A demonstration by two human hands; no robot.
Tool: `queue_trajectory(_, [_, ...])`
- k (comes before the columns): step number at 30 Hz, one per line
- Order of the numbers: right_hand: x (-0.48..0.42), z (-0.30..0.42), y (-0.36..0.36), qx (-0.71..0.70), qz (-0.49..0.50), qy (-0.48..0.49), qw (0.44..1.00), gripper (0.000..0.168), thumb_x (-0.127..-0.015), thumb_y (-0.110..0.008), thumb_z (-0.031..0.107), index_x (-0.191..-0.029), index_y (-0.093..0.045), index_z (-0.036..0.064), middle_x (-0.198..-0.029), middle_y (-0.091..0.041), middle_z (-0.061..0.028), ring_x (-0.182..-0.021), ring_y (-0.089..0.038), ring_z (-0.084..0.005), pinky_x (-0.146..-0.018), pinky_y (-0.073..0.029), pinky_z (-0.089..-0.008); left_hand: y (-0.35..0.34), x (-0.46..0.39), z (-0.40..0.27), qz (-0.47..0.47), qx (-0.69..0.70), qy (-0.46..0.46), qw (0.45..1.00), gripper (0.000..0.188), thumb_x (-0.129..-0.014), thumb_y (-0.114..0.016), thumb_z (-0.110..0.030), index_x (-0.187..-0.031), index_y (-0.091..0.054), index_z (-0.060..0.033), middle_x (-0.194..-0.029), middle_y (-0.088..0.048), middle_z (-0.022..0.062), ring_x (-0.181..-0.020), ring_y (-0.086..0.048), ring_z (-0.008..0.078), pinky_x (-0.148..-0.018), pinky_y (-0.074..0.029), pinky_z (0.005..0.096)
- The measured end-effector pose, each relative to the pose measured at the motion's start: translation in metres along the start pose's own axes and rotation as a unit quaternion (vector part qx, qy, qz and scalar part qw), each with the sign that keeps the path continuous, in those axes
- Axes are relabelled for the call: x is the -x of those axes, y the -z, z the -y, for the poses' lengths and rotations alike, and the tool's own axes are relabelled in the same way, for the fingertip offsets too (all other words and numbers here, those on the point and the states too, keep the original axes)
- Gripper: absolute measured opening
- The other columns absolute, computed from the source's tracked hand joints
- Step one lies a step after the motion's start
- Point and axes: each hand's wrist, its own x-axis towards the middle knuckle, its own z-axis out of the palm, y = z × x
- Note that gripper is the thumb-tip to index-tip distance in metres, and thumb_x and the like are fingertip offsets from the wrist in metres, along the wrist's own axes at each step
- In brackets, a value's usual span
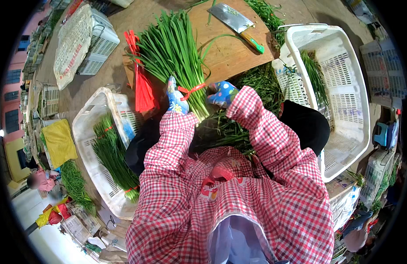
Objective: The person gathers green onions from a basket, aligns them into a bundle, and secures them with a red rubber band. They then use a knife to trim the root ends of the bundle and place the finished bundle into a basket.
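A bunch of green garlic chives (178, 49) lies with its leaves over a round wooden board (223, 52), and a red tie (192, 90) goes around its pale stems. My left hand (177, 97), in a patterned glove, is closed on the bunch from the left at the tie. Just right of the stems is my right hand (223, 94), in a blue dotted glove, its fingers bent near the end of the tie; whether they grip it is unclear. Red plastic strips (144, 89) rest left of the board. A cleaver (231, 18) with bits of stem on its blade lies on the board.
A white plastic basket (88, 145) at left holds tied chives (112, 155). Another white basket (345, 66) at right holds some loose chives (312, 72). Leaf scraps (262, 85) lie between the knees. Farther left stands a covered crate (101, 43), and a person (45, 181) is beyond.
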Motion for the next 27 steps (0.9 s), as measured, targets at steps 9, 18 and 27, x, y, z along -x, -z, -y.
queue_trajectory(9, [0.047,0.018,0.023,-0.16,0.228,-0.056,0.959,0.014,-0.071,-0.066,0.007,-0.083,-0.06,0.003,-0.054,-0.054,-0.0034,-0.044,-0.05,-0.0111,-0.037,-0.039,-0.0255,-0.013,0.002,-0.014,0.141,0.034,-0.016,0.989,0.039,-0.085,-0.047,-0.037,-0.109,-0.055,-0.0072,-0.104,-0.059,0.0041,-0.093,-0.055,0.0203,-0.084,-0.044,0.0351])
queue_trajectory(18, [0.132,-0.025,0.011,0.262,0.385,0.036,0.884,0.019,-0.076,-0.061,0.023,-0.09,-0.06,0.01,-0.071,-0.059,-0.0067,-0.069,-0.058,-0.0195,-0.061,-0.047,-0.0305,-0.076,-0.003,-0.1,0.218,0.075,-0.112,0.967,0.043,-0.083,-0.046,-0.041,-0.11,-0.053,-0.0077,-0.105,-0.058,0.0063,-0.089,-0.056,0.022,-0.084,-0.045,0.0361])
queue_trajectory(27, [0.103,-0.027,0.034,0.48,0.325,0.045,0.814,0.036,-0.077,-0.058,0.033,-0.105,-0.056,0.011,-0.088,-0.061,-0.0108,-0.081,-0.059,-0.0297,-0.071,-0.048,-0.0367,-0.069,-0.005,-0.13,0.089,0.126,-0.174,0.973,0.05,-0.08,-0.044,-0.046,-0.112,-0.052,-0.0088,-0.106,-0.057,0.0085,-0.085,-0.057,0.0242,-0.083,-0.045,0.0377])
